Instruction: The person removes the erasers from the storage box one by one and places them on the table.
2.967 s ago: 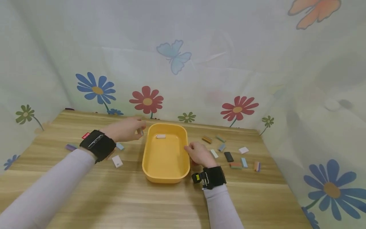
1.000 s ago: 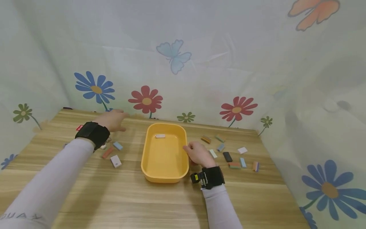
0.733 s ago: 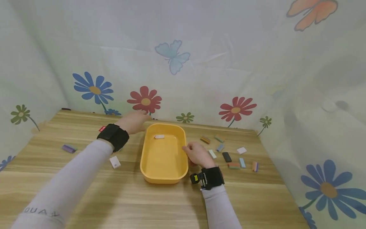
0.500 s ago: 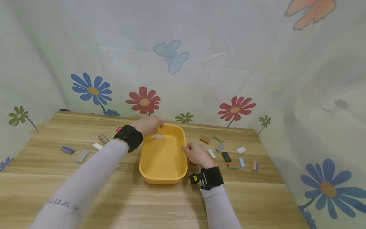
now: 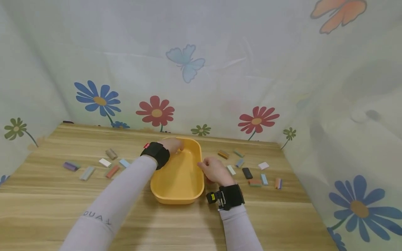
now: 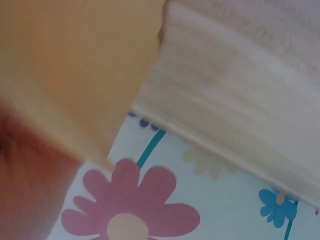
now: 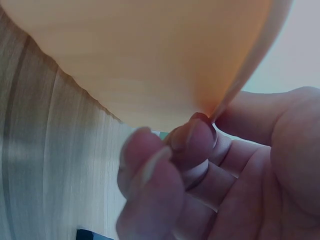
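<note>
A yellow plastic basin (image 5: 177,181) stands on the wooden table. My left hand (image 5: 173,144) reaches over its left rim into the back left of the basin, fingers pointing down. Fingertips are hidden, and I cannot tell whether they hold anything. The left wrist view has that hand (image 6: 35,175) blurred beside the basin wall (image 6: 80,75). My right hand (image 5: 215,170) pinches the basin's right rim; in the right wrist view the thumb and curled fingers of that hand (image 7: 220,170) meet at the rim's edge (image 7: 235,87).
Small eraser-like blocks lie on both sides: left, a purple one (image 5: 71,166), a grey-green one (image 5: 87,173) and a red one (image 5: 112,171); right, a black one (image 5: 247,173), a white one (image 5: 263,165) and several more. A flowered curtain (image 5: 201,83) rises behind the table.
My left hand, holding a small grey piece three seconds ago, went left with fingers spread, then right and down into the basin. It now covers the white block there. The right hand stays on the rim.
</note>
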A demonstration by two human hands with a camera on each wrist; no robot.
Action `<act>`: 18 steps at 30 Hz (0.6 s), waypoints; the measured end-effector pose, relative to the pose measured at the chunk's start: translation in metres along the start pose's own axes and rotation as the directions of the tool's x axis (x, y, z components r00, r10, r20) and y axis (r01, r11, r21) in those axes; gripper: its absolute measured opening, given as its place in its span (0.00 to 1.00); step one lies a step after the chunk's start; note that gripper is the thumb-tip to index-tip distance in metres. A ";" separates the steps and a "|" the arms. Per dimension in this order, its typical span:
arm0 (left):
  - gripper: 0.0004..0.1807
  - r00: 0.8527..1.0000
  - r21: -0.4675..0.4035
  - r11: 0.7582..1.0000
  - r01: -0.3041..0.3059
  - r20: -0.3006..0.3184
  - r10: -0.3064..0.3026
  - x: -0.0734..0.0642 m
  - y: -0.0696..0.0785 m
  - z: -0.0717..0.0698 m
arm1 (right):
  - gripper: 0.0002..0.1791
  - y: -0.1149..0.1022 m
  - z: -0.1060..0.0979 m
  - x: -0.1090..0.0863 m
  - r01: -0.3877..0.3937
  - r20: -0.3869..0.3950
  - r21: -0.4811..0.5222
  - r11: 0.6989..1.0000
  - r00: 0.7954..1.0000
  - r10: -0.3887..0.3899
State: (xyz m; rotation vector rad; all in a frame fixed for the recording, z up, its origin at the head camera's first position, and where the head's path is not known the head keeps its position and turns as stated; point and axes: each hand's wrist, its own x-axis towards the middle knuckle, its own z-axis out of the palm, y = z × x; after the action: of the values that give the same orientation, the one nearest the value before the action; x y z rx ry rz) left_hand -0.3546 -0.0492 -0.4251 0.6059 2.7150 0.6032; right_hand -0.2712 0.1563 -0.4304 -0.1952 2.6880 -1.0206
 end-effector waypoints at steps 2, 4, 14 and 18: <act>0.03 0.994 0.171 0.979 -0.110 -0.005 0.113 -0.003 0.000 0.002 | 0.17 0.000 0.001 -0.001 0.001 -0.002 -0.001 1.000 1.000 -0.001; 0.04 0.981 0.302 0.936 -0.183 -0.012 0.196 -0.003 -0.002 0.004 | 0.17 0.000 0.000 -0.001 0.001 -0.004 -0.004 1.000 1.000 -0.001; 0.05 0.973 0.328 0.920 -0.214 -0.012 0.230 -0.020 0.003 0.000 | 0.18 -0.001 0.001 0.000 -0.012 0.010 -0.019 1.000 1.000 0.012; 0.07 0.973 0.326 0.922 -0.209 -0.023 0.228 -0.017 -0.002 0.003 | 0.18 -0.001 0.001 0.000 -0.005 0.000 -0.024 1.000 1.000 0.005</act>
State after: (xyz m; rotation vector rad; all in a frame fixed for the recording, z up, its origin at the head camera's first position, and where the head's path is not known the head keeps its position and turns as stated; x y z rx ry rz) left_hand -0.3391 -0.0571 -0.4256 0.9979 2.8476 0.2250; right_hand -0.2705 0.1547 -0.4307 -0.1937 2.7001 -0.9878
